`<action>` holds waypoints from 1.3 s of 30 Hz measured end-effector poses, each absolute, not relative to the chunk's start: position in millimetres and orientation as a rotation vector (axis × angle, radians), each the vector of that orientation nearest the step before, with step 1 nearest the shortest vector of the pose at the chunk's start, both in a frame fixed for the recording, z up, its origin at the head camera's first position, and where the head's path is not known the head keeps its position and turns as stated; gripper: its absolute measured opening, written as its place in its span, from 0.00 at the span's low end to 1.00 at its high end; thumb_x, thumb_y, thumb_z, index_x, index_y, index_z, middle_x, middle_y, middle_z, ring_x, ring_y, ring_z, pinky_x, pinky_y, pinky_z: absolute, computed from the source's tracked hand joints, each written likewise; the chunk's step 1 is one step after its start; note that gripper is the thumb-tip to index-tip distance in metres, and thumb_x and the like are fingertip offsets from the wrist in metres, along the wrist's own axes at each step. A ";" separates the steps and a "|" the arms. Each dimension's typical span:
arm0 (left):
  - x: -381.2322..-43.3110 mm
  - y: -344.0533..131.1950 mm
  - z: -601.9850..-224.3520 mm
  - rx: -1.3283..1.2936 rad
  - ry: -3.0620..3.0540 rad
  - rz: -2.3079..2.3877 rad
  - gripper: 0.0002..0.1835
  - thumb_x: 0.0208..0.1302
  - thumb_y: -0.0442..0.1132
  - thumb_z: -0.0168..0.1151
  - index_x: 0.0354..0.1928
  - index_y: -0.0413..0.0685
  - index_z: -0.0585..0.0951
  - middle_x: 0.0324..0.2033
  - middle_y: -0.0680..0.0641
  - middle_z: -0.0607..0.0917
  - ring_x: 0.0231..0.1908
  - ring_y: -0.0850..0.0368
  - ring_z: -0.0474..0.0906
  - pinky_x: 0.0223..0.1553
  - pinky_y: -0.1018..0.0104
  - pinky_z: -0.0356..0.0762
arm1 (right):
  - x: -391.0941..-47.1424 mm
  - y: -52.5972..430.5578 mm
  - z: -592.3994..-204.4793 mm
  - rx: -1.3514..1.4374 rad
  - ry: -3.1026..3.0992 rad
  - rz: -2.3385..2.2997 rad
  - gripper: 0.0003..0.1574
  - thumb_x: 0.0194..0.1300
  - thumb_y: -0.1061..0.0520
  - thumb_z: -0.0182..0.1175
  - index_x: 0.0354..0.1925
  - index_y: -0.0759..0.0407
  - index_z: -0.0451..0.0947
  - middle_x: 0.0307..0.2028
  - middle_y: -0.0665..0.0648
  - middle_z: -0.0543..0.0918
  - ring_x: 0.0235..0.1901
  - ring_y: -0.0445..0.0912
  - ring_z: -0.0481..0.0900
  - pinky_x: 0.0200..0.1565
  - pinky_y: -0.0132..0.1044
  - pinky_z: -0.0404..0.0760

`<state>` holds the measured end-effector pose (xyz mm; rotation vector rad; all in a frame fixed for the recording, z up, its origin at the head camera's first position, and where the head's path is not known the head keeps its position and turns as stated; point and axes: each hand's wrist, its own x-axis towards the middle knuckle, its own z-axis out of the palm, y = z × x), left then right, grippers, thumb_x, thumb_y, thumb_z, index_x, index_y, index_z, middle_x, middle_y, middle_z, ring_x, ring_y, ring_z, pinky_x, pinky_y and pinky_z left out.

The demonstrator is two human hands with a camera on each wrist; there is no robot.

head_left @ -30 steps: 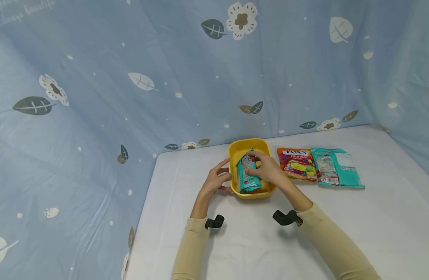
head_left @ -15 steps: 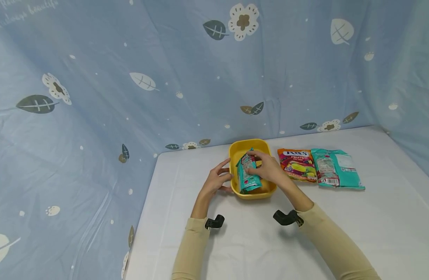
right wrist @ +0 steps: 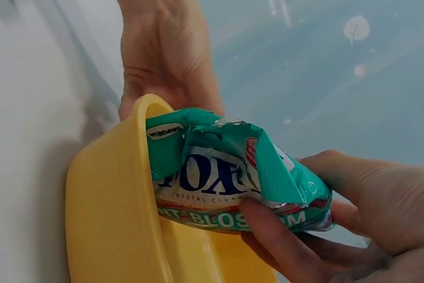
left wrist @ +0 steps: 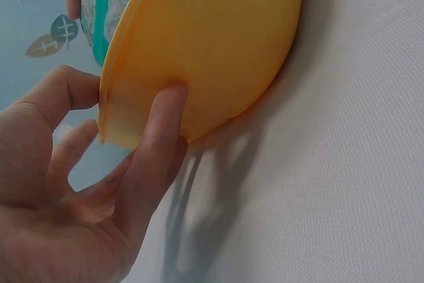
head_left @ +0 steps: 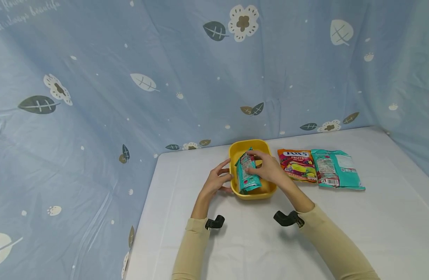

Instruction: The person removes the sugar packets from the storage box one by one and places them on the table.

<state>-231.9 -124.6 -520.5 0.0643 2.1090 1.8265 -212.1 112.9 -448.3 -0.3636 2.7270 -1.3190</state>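
Note:
A teal Fox's candy bag lies tilted partly within a yellow plastic tub. My right hand reaches over the tub's right side and grips the bag between thumb and fingers. In the right wrist view the crumpled teal candy bag leans past the rim of the tub, its front lettering showing. Spread fingers of my left hand touch the tub's left side from outside. In the left wrist view, the left hand has one fingertip at the rim and another against the outer wall.
An orange Fox's Fruits candy bag lies right of the tub. Beside it is another teal bag, back side up. Everything rests on a white-covered table, with a blue patterned curtain behind and on the left.
Both hands, the teal bag and the tub keep almost the same places. The whole head view has shifted very slightly.

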 end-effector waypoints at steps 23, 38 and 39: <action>-232.7 -125.7 -519.9 0.055 2.096 1.830 0.37 0.61 0.36 0.64 0.69 0.76 0.68 0.61 0.43 0.75 0.50 0.49 0.80 0.31 0.48 0.88 | -208.8 117.5 -443.8 -0.390 2.734 -1.401 0.39 0.61 0.51 0.69 0.68 0.51 0.69 0.58 0.65 0.79 0.51 0.61 0.82 0.52 0.51 0.86; -231.7 -124.9 -522.1 0.053 2.118 1.811 0.36 0.62 0.37 0.65 0.69 0.77 0.68 0.61 0.44 0.75 0.51 0.49 0.80 0.32 0.49 0.88 | -201.7 124.5 -435.6 -0.371 2.735 -1.411 0.38 0.61 0.50 0.69 0.68 0.48 0.69 0.59 0.64 0.78 0.49 0.58 0.83 0.49 0.49 0.87; -231.6 -125.1 -522.1 0.053 2.119 1.811 0.36 0.62 0.37 0.65 0.69 0.77 0.68 0.61 0.44 0.75 0.51 0.49 0.80 0.32 0.49 0.88 | -201.5 124.5 -435.1 -0.369 2.736 -1.414 0.38 0.61 0.50 0.69 0.68 0.48 0.69 0.59 0.64 0.78 0.48 0.58 0.83 0.49 0.48 0.88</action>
